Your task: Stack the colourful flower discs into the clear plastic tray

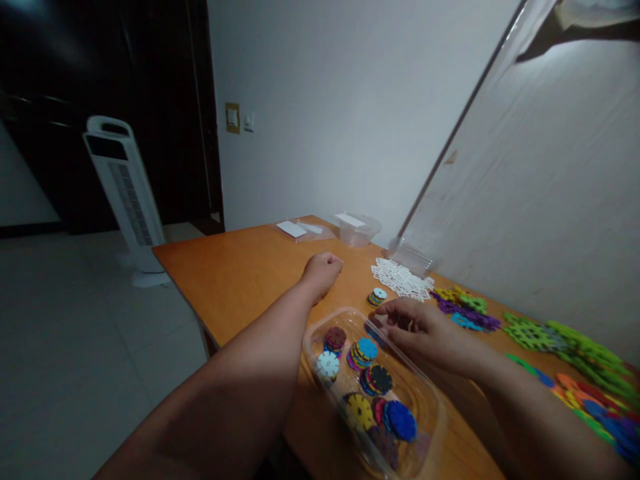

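Observation:
My left hand (323, 272) is closed above the table, beyond the clear plastic box; what its fingers hold, if anything, is hidden. My right hand (413, 323) is at the box's right rim, with thumb and fingers curled round a small stack of dark and blue notched discs (376, 335), partly hidden. Inside the clear box (440, 417) stand several stacks of notched plastic discs, among them one topped light blue (367, 349), one topped black (381, 379) and one topped dark blue (401, 420). A short stack topped white (379, 295) stands on the table just past my right hand.
White joined lattice pieces (403, 279) lie near the wall. Purple, yellow and green pieces (467, 310) and many loose coloured discs (595, 407) spread along the right. A round clear tub (357, 230) and a flat bag (305, 230) sit at the table's far end. A white tower fan (127, 193) stands on the floor.

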### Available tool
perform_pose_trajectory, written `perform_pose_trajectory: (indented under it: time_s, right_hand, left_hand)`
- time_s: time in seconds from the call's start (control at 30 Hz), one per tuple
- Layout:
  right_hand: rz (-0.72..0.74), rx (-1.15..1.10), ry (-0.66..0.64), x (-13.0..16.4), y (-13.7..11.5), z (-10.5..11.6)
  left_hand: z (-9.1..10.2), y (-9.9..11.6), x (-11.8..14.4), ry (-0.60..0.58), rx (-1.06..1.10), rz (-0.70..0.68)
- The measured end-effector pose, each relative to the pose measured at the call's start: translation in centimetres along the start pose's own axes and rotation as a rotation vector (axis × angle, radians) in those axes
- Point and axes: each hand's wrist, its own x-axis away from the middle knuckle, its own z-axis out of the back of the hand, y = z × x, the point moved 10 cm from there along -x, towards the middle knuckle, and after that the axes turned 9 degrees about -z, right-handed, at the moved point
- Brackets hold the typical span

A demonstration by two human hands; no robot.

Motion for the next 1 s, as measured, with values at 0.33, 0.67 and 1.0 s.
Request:
perform_pose_trajectory:
  time_s: [0.33,0.67,1.0]
  right_hand:
    - [0.026,0.004,0.001,-0.6,0.0,-1.0]
    - [0.080,-0.107,-0.068,3.0,-4.7,2.0]
    - [0.059,0.120,-0.303,6.2,-8.2,-2.5]
  left_hand:
    - [0.0,0.0,0.1,0.000,0.023,0.030]
    - [0.0,-0.2,0.1,-0.001,0.009,0.036]
    - [-0.1,-0.2,0.2,-0.018,-0.003,0.050]
